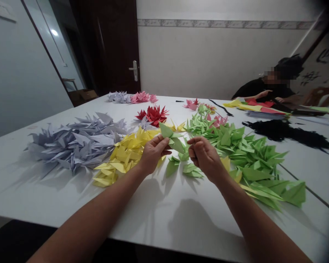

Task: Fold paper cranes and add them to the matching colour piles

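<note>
my left hand [153, 153] pinches a folded green paper piece [171, 137] between thumb and fingers, up in the air above the white table [44, 190], its pointed flaps sticking out past my grip. my right hand [205, 157] is just beside it, fingers curled in narrow toward the thumb; from this view i can't tell if they have hold of the paper's edge or nothing at all. the step in hand looks like working this one folded piece between my fingers, and that calls for a steady pinch on the left and fine fingertip control on the right.

a loose green folded piece [192, 170] lies on the table under my hands. a heap of green paper pieces [249, 160] spreads to my right, with a heap of yellow paper pieces [123, 153] and a heap of pale lilac paper pieces [76, 142] to my left. a red paper flower [152, 115] sits farther on, and a person [252, 89] works at the far corner.
</note>
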Available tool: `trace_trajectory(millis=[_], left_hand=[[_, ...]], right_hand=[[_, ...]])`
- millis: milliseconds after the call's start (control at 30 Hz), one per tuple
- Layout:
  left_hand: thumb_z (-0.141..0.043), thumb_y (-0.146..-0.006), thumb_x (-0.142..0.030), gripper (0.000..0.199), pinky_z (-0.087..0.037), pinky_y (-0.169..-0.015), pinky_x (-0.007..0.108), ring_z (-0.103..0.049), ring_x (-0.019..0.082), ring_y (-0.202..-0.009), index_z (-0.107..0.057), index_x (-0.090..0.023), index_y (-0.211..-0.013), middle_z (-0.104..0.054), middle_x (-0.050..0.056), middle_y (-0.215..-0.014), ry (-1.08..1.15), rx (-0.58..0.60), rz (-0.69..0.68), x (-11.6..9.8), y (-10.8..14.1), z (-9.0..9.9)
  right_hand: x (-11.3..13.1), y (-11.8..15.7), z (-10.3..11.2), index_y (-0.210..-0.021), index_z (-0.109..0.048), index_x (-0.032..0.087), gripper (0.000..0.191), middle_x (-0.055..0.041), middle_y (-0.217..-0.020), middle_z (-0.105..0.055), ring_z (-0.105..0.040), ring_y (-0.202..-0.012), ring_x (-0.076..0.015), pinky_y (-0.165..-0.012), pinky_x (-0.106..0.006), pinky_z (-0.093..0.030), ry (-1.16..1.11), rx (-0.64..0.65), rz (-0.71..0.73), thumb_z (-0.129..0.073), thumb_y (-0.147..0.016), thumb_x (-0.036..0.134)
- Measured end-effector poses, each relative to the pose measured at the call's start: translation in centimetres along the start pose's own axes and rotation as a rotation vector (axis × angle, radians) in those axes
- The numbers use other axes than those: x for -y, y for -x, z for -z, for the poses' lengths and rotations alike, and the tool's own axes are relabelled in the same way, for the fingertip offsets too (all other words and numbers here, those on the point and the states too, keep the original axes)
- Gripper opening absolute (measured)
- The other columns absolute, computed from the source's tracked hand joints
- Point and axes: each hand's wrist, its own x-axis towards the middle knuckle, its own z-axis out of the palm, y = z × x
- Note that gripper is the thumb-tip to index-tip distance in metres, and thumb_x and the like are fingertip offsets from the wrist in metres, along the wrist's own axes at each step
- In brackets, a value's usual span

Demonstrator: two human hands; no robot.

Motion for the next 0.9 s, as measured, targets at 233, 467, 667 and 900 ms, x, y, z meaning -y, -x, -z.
trace_trajectory(millis=[233,467,667,900], left_hand=[[-0.076,-0.061,-0.038,0.031,-0.051,-0.058,0.022,-0.061,0.010,-0.062,-0.065,-0.015,-0.079,-0.066,0.000,-0.073,-0.009,0.005,-0.004,0.1,0.2,-0.3],[-0.074,-0.066,-0.033,0.024,-0.051,-0.064,0.022,-0.061,0.010,-0.067,-0.070,-0.017,-0.083,-0.069,0.002,-0.079,-0.065,0.098,-0.043,0.6,0.4,-0.2],[-0.075,-0.066,-0.031,0.022,-0.050,-0.063,0.020,-0.060,0.009,-0.066,-0.071,-0.018,-0.083,-0.070,0.002,-0.081,-0.111,0.128,-0.052,0.7,0.6,-0.3],[-0.073,-0.066,-0.023,0.018,-0.052,-0.068,0.023,-0.063,0.011,-0.069,-0.068,-0.015,-0.081,-0.069,0.002,-0.078,0.144,-0.003,0.016,-0.1,0.0,-0.3]], right_hand=[[-0.5,0.3,-0.7,-0.087,-0.051,0.020,0.027,0.0027,-0.069,-0.051,-0.042,-0.054,-0.0091,-0.048,-0.021,-0.035,0.122,0.162,-0.018,-0.051,-0.084,0.047],[-1.1,0.2,-0.7,-0.085,-0.053,0.019,0.024,0.0020,-0.070,-0.053,-0.042,-0.055,-0.0087,-0.048,-0.021,-0.035,0.129,0.126,-0.034,-0.052,-0.085,0.043],[-1.2,0.2,-0.4,-0.082,-0.055,0.019,0.022,0.0027,-0.067,-0.051,-0.044,-0.056,-0.0091,-0.049,-0.021,-0.036,0.195,0.103,-0.023,-0.053,-0.084,0.040],[0.0,0.0,-0.3,-0.089,-0.057,0.019,0.025,0.0033,-0.064,-0.055,-0.042,-0.047,-0.0068,-0.042,-0.020,-0.033,-0.095,-0.035,0.027,-0.064,-0.076,0.039]])
